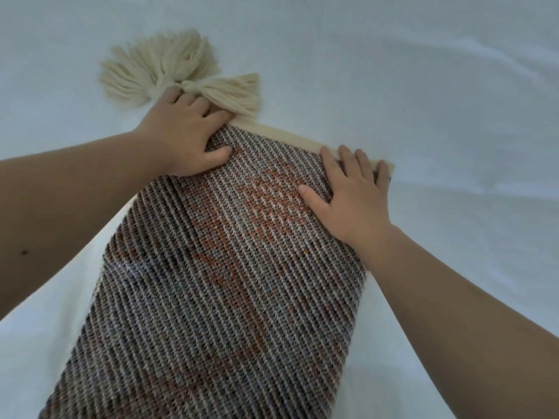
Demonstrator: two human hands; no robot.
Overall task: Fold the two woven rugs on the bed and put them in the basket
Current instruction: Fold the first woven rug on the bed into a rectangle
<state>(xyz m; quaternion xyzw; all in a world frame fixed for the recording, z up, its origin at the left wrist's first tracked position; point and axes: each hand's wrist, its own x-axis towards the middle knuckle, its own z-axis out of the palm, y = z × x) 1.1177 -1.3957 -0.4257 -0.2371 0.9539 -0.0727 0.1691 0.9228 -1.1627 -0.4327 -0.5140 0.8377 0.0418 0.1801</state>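
A bed covered in a pale, lightly creased sheet fills the view. One woven rug lies flat on it, running from the near edge away toward the middle, its stripes grey, brown and cream with orange patches. The rug's far end has a cream band, and from its far left corner two cream yarn tassels spread out over the sheet. Both hands rest on the rug's far end.

Soft, dim, bluish light falls evenly, with only faint shadows in the folds of the white bed sheet. The picture is slightly soft and smeared. Wide-angle distortion stretches the forearms at the lower edges.
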